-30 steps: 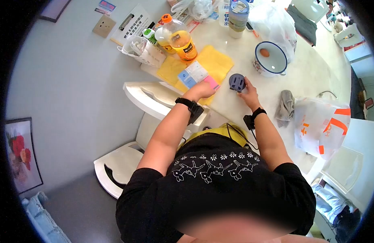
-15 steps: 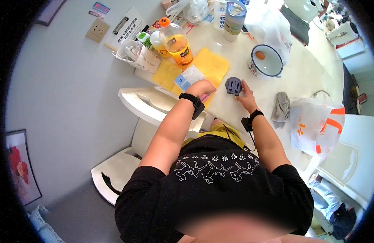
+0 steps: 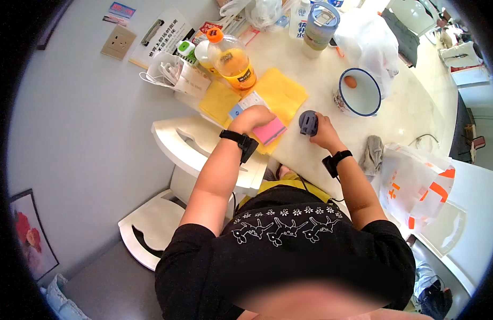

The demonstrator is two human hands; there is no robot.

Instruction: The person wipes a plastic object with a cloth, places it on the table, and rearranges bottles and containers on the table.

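My left hand is over a blue-and-white printed pack and a pink pad with a grey stripe. Its fingertips point downward and are hidden, so whether it grips either one cannot be told. Both items rest on a yellow cloth. My right hand has its fingers and thumb closed on the right side of a dark grey phone stand with a round plate and slots. The stand is tilted at the table's near side.
Behind the cloth are an orange-capped juice bottle and a white paper bag. A blue-rimmed enamel pot holds an egg. A lidded tumbler, grey cloth and plastic bag lie around. A white chair stands left.
My left hand has shifted left, uncovering more of the pink pad. The phone stand has turned and tilted in my right hand. The whole view has shifted slightly.
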